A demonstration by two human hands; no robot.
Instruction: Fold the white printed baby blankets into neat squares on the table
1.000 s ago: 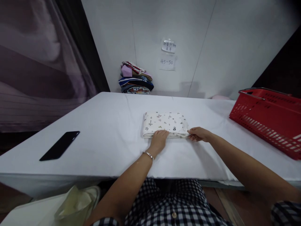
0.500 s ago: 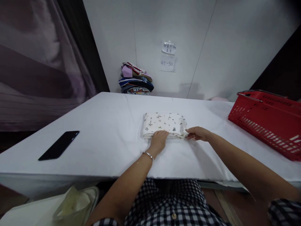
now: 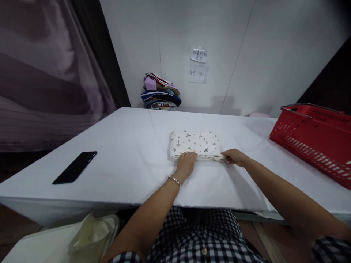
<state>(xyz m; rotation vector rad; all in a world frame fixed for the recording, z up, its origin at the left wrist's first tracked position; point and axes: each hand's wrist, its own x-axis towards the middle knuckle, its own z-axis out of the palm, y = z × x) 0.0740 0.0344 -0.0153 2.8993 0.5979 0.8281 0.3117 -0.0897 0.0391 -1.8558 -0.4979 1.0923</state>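
A folded white cloth [image 3: 195, 143] with small grey and green prints lies on the white-covered table, its layered folds facing me. My left hand [image 3: 186, 162], with a silver bracelet at its wrist, holds the front edge left of the middle, fingers close together over the fold. At the cloth's front right corner, my right hand [image 3: 235, 157] pinches the layers between thumb and fingers. The thumb of my left hand is hidden.
A black phone [image 3: 75, 168] lies on the table's left. At the right stands a red basket [image 3: 315, 137] with a metal handle. Several folded fabrics [image 3: 161, 93] are stacked against the wall at the back. Below the table's left front is a pale bin [image 3: 90, 237].
My right hand has drawn the cloth's right end slightly outward, and that end now lies flatter and straighter. My left hand stays on the front edge. The view has shifted a little.
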